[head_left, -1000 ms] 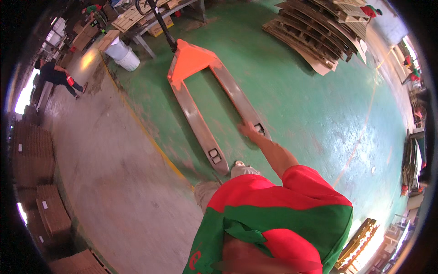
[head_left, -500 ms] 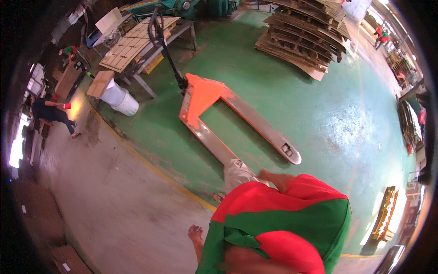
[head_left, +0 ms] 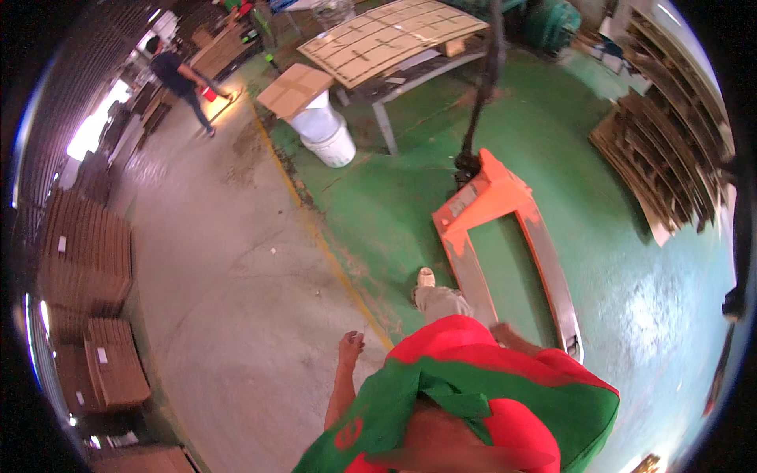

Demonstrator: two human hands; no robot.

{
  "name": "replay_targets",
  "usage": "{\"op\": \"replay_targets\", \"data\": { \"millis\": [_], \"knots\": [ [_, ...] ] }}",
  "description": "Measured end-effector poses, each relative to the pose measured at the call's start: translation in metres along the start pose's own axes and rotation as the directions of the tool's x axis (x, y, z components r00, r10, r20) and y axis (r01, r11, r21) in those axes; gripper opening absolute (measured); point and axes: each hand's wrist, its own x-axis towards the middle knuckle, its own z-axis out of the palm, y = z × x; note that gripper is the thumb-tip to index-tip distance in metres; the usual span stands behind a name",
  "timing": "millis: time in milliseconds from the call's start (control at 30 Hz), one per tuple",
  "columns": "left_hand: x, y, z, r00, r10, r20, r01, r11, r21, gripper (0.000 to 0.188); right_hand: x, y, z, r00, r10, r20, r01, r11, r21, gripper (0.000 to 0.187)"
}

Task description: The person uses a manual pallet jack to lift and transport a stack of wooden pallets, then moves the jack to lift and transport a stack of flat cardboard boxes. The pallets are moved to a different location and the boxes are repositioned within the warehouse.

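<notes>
An orange pallet jack [head_left: 487, 205] stands on the green floor ahead and to the right, its dark handle [head_left: 479, 110] upright at the far end and its two worn forks pointing toward me. My left hand [head_left: 352, 345] hangs out to the left over the grey floor, fingers loosely bent and apart, with nothing in them. Close to the front of my shirt and over the left fork is my right hand [head_left: 502, 333]; its fingers are small and blurred, so whether it holds anything is unclear. One shoe [head_left: 426, 277] shows beside the left fork.
A white bucket [head_left: 330, 144] with cardboard on top stands by a table [head_left: 386, 130] bearing a slatted panel. Brown stacks [head_left: 87, 252] line the left side; stacked pallets [head_left: 654, 158] stand at right. A person [head_left: 180, 79] carries something red far left. A yellow line [head_left: 323, 244] crosses the floor.
My view has turned left, so the jack, table and pallet stack sit further right in it. I am beside the left fork now. The person with the red thing has walked on.
</notes>
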Motion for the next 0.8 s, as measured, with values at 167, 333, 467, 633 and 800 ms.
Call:
{"op": "replay_targets", "data": {
  "millis": [167,333,467,633,800],
  "knots": [
    [0.028,0.004,-0.004,1.000,0.001,0.021,-0.004,0.990,0.138,0.048,0.031,-0.270,-0.160,0.402,-0.608,-0.685,0.726,0.667,-0.165,0.034],
    [0.087,0.063,-0.015,0.988,-0.146,-0.046,0.148,0.988,0.038,0.046,-0.071,-0.437,-0.298,0.052,-0.176,-0.983,0.929,0.368,-0.017,0.072],
    [0.175,0.127,-0.034,0.989,0.135,0.066,-0.150,0.922,0.357,0.046,-0.147,-0.491,-0.360,-0.284,0.042,-0.958,0.943,0.192,-0.271,0.071],
    [0.342,0.256,-0.033,0.905,0.366,0.216,-0.424,0.806,0.413,0.048,-0.194,-0.515,-0.384,-0.314,0.175,-0.933,0.904,0.354,-0.238,0.057],
    [0.475,0.497,0.022,0.560,0.610,0.561,-0.827,0.455,0.331,0.041,-0.207,-0.533,-0.384,-0.315,0.393,-0.864,0.853,0.517,-0.076,0.036]
  ]
}}
